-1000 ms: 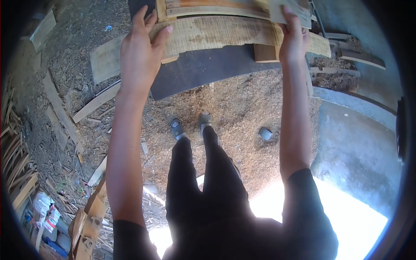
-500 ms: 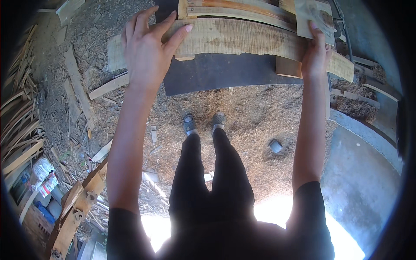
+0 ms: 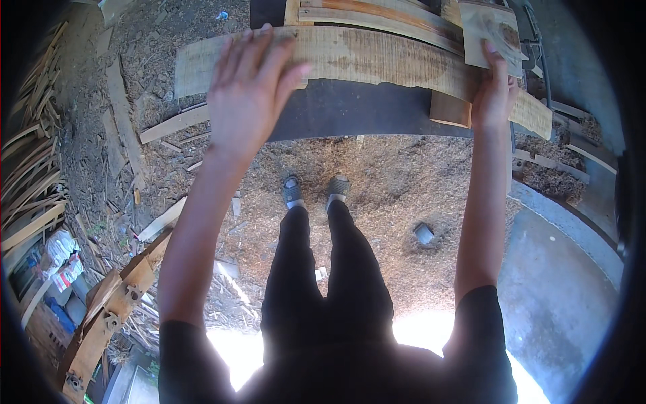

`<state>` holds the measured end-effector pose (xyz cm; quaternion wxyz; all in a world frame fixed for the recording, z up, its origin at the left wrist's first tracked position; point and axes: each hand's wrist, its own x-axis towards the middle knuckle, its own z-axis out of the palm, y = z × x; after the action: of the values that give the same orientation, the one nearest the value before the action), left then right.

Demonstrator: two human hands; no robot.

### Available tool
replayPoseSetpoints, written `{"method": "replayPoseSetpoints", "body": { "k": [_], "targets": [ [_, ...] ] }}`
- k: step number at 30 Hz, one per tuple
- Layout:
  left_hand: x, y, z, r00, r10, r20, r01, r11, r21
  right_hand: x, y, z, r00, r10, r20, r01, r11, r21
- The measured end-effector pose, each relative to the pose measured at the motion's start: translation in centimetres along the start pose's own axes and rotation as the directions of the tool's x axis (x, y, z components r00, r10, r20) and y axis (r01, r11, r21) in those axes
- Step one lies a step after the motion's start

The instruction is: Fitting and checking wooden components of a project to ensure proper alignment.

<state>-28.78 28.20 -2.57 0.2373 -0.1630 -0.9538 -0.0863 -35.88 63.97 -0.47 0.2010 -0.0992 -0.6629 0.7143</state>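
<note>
Item: one long sawn plank (image 3: 383,57), pale with brown staining, near edge uneven; lying crosswise over a dark flat panel (image 3: 363,108), its left end reaching past the panel.

Surrounding pieces: squared wooden block (image 3: 449,110), jutting from beneath the plank's near edge, right of its middle; orange-streaked slat (image 3: 377,17), just beyond the plank's far edge; thin rectangular wood piece (image 3: 490,34) with a knot mark, at the far edge of the plank's right part; wood shavings (image 3: 377,182) over the ground, on the near side of the plank.

Hazards, as judged: the plank could tip or skid if pressed at either overhanging end, as nothing visible fastens it. The thin piece could slip should the thumb lift or push unevenly. Splinters are possible where fingers rub the rough edge.

Left hand (image 3: 245,101): fingers extended and slightly apart, thumb spread, laid across the plank's left part; somewhat blurred, pressure not determinable.

Right hand (image 3: 494,91): at the plank's right part; thumb on the thin piece's near edge, other fingers bent and mostly hidden; whether it pinches the piece cannot be told.
</note>
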Motion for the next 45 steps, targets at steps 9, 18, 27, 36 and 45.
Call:
{"method": "replayPoseSetpoints", "body": {
  "k": [9,18,27,36,45],
  "targets": [
    [-1.4,1.6,-1.9,0.980,0.031,0.197,-0.024,0.999,-0.036,0.3,0.5,-0.9,0.995,0.025,0.098,-0.023,0.999,-0.025],
    [-1.1,1.0,-1.5,0.994,0.079,0.080,-0.072,0.993,-0.095,0.3,0.7,-0.5,0.998,-0.018,0.053,0.017,1.000,0.018],
    [1.8,-3.7,-2.8,0.969,0.065,0.240,-0.015,0.979,-0.203,0.2,0.4,-0.1,0.999,-0.035,0.020,0.034,0.999,0.032],
    [5.0,-2.8,-4.7,0.906,0.144,0.397,-0.052,0.971,-0.233,0.2,0.6,-0.5,0.999,-0.016,0.031,0.016,1.000,-0.002],
    [5.4,-3.4,-4.7,0.848,0.190,0.496,-0.090,0.972,-0.218,-0.1,-0.2,0.3,1.000,0.002,0.012,-0.001,0.999,-0.051]
  ]
}}
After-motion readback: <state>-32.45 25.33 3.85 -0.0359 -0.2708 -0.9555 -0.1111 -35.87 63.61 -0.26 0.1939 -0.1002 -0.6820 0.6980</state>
